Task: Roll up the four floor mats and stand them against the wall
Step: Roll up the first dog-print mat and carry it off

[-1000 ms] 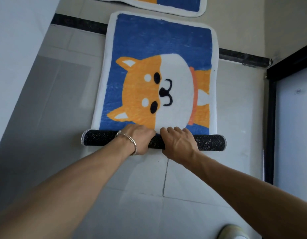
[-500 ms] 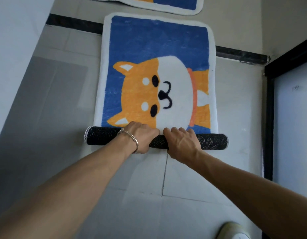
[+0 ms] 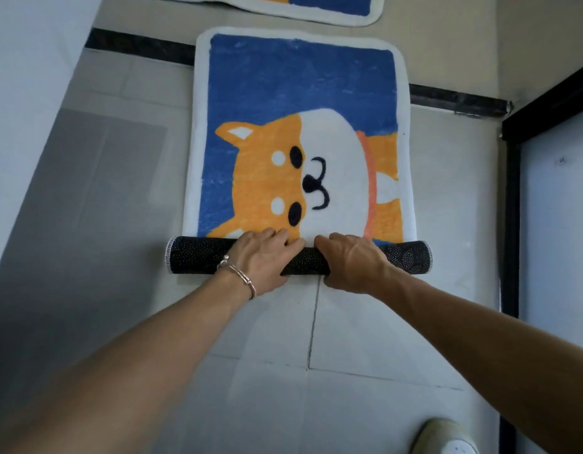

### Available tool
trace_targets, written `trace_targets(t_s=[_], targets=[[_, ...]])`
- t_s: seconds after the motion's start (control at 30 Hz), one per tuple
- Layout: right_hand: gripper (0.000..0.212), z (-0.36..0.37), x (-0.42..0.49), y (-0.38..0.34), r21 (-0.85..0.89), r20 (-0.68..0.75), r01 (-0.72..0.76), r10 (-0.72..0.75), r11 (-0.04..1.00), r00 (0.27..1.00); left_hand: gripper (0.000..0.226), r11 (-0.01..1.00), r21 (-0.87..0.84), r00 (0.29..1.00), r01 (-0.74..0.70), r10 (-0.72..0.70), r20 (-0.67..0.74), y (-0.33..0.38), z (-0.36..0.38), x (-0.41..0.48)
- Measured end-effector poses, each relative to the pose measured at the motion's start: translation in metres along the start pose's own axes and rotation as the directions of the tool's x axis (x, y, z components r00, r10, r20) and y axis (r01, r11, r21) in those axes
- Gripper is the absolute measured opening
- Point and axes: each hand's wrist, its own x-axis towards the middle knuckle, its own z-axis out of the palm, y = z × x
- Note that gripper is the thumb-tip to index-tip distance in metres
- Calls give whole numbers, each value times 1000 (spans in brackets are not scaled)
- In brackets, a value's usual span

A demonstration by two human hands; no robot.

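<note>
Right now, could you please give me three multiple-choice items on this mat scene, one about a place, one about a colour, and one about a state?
1. Where does the second floor mat lie?
A. beyond the dog mat's far end
B. under the person's forearms
C. left of the roll

2. What colour is the background around the dog on the dog mat?
A. green
B. blue
C. red

3. How far along is the dog mat?
A. fully flat
B. fully rolled and standing
C. near end rolled, the rest flat

Key: 1 A, it shows at the picture's top edge, past the dog mat. 2 B, blue surrounds the orange and white dog. 3 C, the left hand and right hand press on a dark dotted roll, with the dog's face still uncovered.
</note>
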Motion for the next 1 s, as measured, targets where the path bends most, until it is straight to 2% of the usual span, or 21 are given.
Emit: trace_targets(t_s=[0.07,0.1,0.23,0.33,0.43,0.53,0.6,0.67,0.77,0.83,0.9,1.0], targets=[[31,-4,4,1,47,76,0,-3,999,997,51,998,49,999,42,-40,-27,3,5,-3],[31,-3,4,1,43,68,0,-3,999,998,50,997,46,998,65,-65,-8,3,4,-1],[31,15,-7,-5,-120,-169,-11,-9,993,986,27,999,-23,994,48,-45,102,-5,-3,17],[30,16,-9,-6,-192,-210,-39,-2,981,978,22,997,-54,991,54,-47,129,-7,-6,20],[28,8,-4,-3,-105,-107,-23,12,994,994,36,997,-52,998,59,-57,26,-1,-1,8],[33,-8,6,2,23,100,7,-9,1000,995,52,997,52,993,50,-44,-109,4,10,-3],[38,-12,8,1,56,182,6,-17,998,983,52,994,89,994,62,-53,-93,3,10,-2],[38,-5,3,-3,35,106,1,-5,999,994,47,996,67,998,58,-58,-8,2,5,2],[36,11,-8,-5,-96,-114,-5,-6,995,993,50,999,-15,992,43,-40,123,-1,-4,10],[35,14,-13,-1,-167,-163,-13,-15,986,987,51,997,-66,985,45,-33,171,2,-8,11],[31,12,-14,0,-164,-131,-5,-17,987,991,51,995,-84,990,52,-41,133,8,-5,5],[29,-2,-6,2,-66,12,20,-20,998,1000,60,999,29,997,35,-33,-65,14,8,-7]])
